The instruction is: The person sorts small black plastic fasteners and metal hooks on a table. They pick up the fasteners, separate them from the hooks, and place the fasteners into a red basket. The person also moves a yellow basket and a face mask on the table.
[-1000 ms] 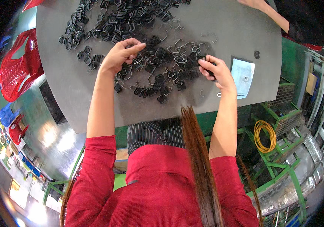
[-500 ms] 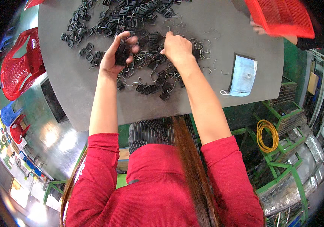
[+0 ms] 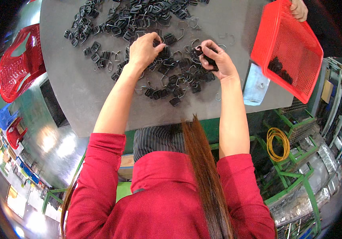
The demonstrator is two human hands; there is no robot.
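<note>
Seen from above, a person in a red top leans over a round grey tabletop strewn with small black plastic clips and bent wire hooks. Compared with a second ago, the right hand has swung in from the pile's right edge to its middle, and a red mesh basket, tilted and held at its far corner by another person's hand, has come in at the pile's right. That suggests finished pieces are being collected while assembly goes on.

The left hand rests palm-down on the pile of clips, its grip narrow, fingertips closed on a black clip. The right hand's grip pinches a black clip with wire, raised just above the pile; it is too small to tell its long axis or which way it points.
</note>
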